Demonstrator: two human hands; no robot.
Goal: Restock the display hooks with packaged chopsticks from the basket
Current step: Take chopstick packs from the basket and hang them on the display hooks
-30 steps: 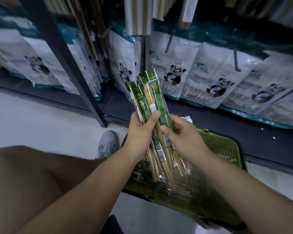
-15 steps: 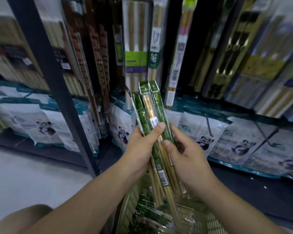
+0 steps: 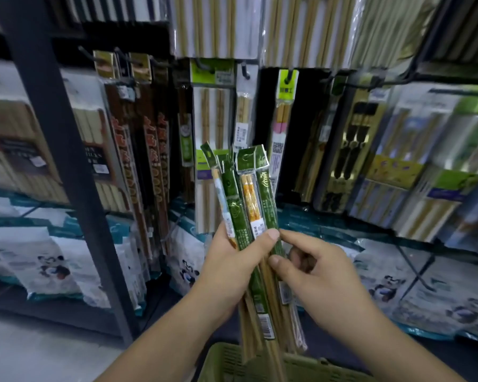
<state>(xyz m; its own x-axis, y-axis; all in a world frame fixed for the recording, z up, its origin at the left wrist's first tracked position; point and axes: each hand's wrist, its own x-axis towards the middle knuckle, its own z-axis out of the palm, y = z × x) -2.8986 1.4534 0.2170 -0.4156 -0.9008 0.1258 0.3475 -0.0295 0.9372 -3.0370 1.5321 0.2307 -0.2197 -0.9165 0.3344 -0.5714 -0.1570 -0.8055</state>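
I hold a bundle of several green-topped chopstick packs [image 3: 244, 199] upright in front of the shelf. My left hand [image 3: 229, 268] grips the bundle around its middle, thumb across the front. My right hand [image 3: 312, 274] pinches the rightmost pack from the side, just below the left thumb. The green plastic basket [image 3: 232, 362] sits under the bundle at the bottom edge. Black display hooks [image 3: 244, 71] stick out above, most carrying hanging chopstick packs [image 3: 213, 133].
A dark steel upright [image 3: 64, 161] of the shelving stands at the left. White bags with a panda print [image 3: 47, 266] fill the lower shelf on both sides. Gold and black boxed sets [image 3: 353, 150] hang at the right. Pale floor shows at the bottom left.
My view has tilted upward from the basket and floor to the hook rows. Both hands have lifted the bundle higher, and the pack tops have fanned apart a little.
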